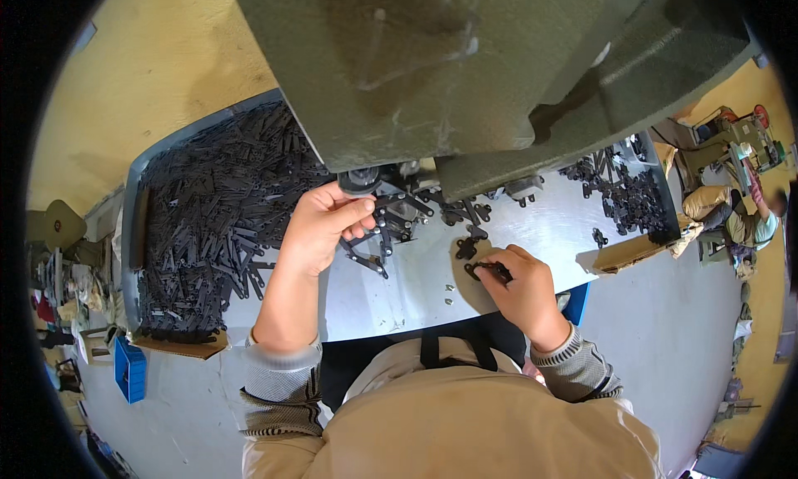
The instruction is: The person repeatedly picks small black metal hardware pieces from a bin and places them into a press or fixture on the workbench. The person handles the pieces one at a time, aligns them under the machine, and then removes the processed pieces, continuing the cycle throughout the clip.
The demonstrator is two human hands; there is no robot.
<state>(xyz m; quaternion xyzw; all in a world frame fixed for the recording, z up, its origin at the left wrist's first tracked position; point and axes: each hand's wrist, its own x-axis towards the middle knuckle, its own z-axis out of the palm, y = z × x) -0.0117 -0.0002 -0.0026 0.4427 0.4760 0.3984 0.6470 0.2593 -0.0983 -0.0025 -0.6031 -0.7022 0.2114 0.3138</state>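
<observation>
My left hand (322, 221) is closed beneath the big green-grey machine (399, 80), its thumb and fingers pinched beside a round black machine part (359, 180). What sits in that pinch is mostly hidden; dark strips show just past the thumb. Below the fingers, joined black metal strips (366, 261) lie on the metal table (399, 300). My right hand (528, 292) is low over the table to the right, fingers closed on a small black metal bracket (499, 271). Another black bracket (467, 248) rests just beyond it.
A large heap of black metal strips (224, 196) fills the table's left side. Small black brackets (623, 196) are piled at the far right. Two tiny metal pieces (449, 294) lie near the front edge. A blue crate (130, 369) stands on the floor; another person (752, 221) sits far right.
</observation>
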